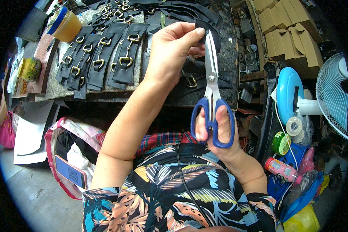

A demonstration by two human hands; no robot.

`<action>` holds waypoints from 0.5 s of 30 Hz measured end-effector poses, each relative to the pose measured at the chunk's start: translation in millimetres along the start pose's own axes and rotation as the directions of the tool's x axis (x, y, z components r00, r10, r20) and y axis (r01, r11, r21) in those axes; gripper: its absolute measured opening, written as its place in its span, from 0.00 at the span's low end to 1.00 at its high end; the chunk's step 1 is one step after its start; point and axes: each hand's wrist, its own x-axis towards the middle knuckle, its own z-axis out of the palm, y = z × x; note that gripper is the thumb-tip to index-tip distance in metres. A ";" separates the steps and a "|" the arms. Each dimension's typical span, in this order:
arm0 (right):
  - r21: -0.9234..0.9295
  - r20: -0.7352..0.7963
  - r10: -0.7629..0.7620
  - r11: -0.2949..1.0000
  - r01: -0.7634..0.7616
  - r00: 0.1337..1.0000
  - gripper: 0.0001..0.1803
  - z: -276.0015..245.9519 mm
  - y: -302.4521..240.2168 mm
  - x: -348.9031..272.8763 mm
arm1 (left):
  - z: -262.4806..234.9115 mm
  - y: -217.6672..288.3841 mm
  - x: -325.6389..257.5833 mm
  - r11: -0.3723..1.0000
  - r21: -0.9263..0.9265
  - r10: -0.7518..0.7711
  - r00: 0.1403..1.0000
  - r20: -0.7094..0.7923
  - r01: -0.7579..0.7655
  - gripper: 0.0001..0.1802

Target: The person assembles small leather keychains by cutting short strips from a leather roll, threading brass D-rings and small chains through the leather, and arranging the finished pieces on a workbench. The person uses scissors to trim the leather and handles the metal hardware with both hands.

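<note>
Both of your hands are mid-trim above the dark stone worktable point(226, 58): your right hand point(214, 129) grips the blue-handled steel scissors point(212, 83), your left hand point(172, 48) pinches the small black leather piece point(203, 25) at the blades, so keep it steady

Materials and finish, head view.
Scissors point(212, 96): bright polished metal blades, glossy blue plastic handles. Black strip point(205, 26): matt, leather-like. Straps point(104, 58): matt black with shiny brass-coloured metal buckles. Worktop point(224, 73): dark, mottled, stone-like.
</note>
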 end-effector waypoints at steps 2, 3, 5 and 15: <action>0.021 -0.009 0.004 1.000 -0.004 1.000 0.34 -3.5 -2.3 -0.8 | -0.5 0.1 0.0 1.000 0.016 -0.019 1.000 0.009 0.019 0.08; -0.029 -0.020 0.020 0.999 -0.020 1.000 0.33 -6.2 -4.5 -1.8 | -1.0 -0.2 0.1 0.999 0.019 -0.027 1.000 0.012 0.026 0.08; -0.124 -0.021 0.028 0.992 -0.030 0.999 0.32 -14.5 -12.4 -3.8 | -3.9 -0.1 1.5 1.000 -0.008 -0.018 1.000 -0.009 0.018 0.07; -0.990 -0.142 -0.488 0.076 -0.120 0.861 0.16 -84.1 -102.6 78.9 | -11.6 -2.8 10.0 0.997 -0.075 0.009 0.996 -0.093 -0.016 0.06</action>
